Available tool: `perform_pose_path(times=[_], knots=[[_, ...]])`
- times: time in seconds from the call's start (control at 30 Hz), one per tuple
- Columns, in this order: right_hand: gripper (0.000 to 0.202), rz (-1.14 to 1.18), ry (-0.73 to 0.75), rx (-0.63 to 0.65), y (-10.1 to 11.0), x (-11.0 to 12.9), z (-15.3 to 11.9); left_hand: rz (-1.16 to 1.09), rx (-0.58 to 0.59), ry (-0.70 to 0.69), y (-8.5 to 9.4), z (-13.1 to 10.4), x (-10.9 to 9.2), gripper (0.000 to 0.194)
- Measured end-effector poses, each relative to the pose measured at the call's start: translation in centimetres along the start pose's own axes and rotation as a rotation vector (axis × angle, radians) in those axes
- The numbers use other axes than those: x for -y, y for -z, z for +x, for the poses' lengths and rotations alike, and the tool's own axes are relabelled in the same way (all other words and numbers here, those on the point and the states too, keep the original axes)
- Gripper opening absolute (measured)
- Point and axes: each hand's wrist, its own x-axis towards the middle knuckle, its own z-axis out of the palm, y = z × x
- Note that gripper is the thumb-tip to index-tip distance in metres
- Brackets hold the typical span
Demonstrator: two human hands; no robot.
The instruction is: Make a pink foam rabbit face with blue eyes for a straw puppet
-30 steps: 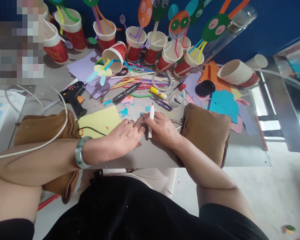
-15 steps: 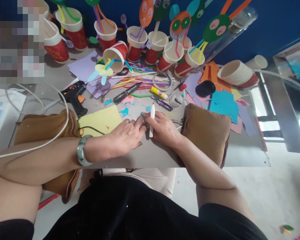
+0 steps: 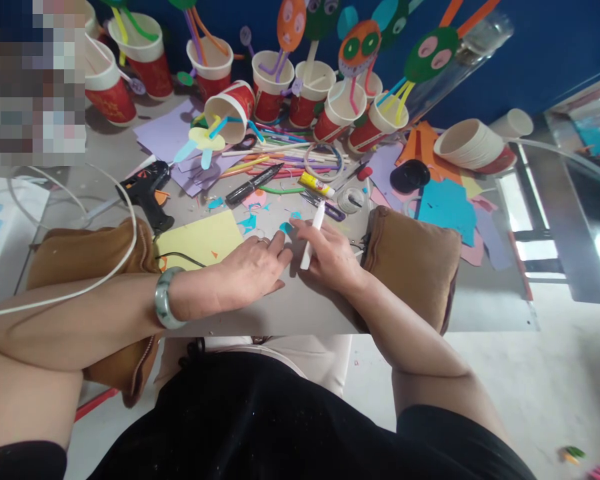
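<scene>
While the right hand (image 3: 336,257) clamps the white marker (image 3: 307,255), its long axis pointing away from the body, a small blue piece (image 3: 285,227) lies on the desk (image 3: 290,310) by the left hand's (image 3: 245,270) fingertips; that grip's state I cannot tell.

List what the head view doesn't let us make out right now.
All in the head view:
- Surface under the left hand: covered by its palm.
- Right hand, lower fingertips around the white plastic marker: hidden by the hand itself.
- Print on the yellow glue stick: blurred, too small.
- Top of the green paper shape: cut by the upper edge.
- Upper left corner: pixelated.
</scene>
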Motion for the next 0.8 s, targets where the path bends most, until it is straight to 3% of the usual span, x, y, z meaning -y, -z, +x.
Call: perform_pose_path(times=[0.13, 0.23, 0.43, 0.57, 0.8], knots=[[0.032, -0.008, -0.017, -0.18, 0.15, 0.14, -0.05, -0.007, 0.036, -0.01, 0.18, -0.03, 0.09, 0.042], [0.032, -0.014, 0.021, -0.233, 0.27, 0.31, 0.06, -0.006, 0.015, -0.014, -0.1, -0.05, 0.16, 0.041], [0.025, -0.068, 0.024, -0.001, 0.01, 0.26, 0.31, -0.014, -0.011, 0.004, -0.18, 0.02, -0.04, 0.049], [0.029, -0.075, 0.077, 0.042, -0.25, 0.21, 0.29, -0.012, -0.014, 0.017, -0.07, 0.08, -0.16, 0.049], [0.031, -0.075, -0.012, 0.176, -0.1, 0.32, 0.19, 0.002, -0.02, 0.006, -0.29, 0.11, -0.23, 0.05]])
